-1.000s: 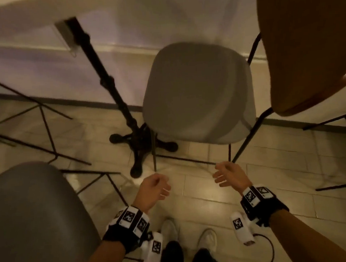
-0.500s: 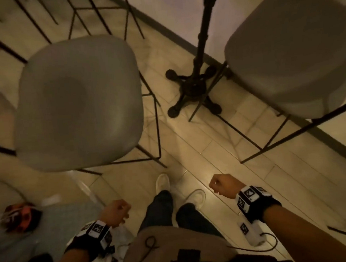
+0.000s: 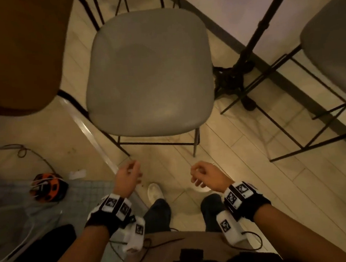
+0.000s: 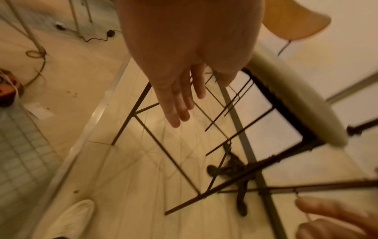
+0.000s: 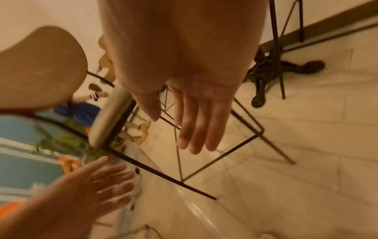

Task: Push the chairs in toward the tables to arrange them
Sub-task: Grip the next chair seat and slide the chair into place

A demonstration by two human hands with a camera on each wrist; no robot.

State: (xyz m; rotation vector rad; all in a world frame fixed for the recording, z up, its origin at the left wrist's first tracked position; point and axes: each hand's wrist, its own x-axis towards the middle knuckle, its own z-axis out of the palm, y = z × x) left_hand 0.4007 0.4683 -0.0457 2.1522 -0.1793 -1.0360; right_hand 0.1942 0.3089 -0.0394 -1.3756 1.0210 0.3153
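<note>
Directly ahead, the grey chair (image 3: 149, 71) stands on its wire legs over the tiled floor (image 3: 242, 167), beside the table base (image 3: 239, 73). Both hands hover just short of its near edge, touching nothing: left hand (image 3: 128, 177) and right hand (image 3: 206, 174) have fingers loosely spread. A brown chair (image 3: 19, 53) sits at left.

a chair (image 3: 149, 71) stands on the floor (image 3: 253, 176) straight ahead, its near edge just beyond both hands. the left hand (image 3: 128, 178) and right hand (image 3: 207, 174) hover side by side, apart. a second chair (image 3: 17, 51) is at far left, a third (image 3: 334, 44) at far right. the bench base (image 3: 239, 73) sits between the middle and right chairs. a reel (image 3: 47, 187) lies on the floor near left.
</note>
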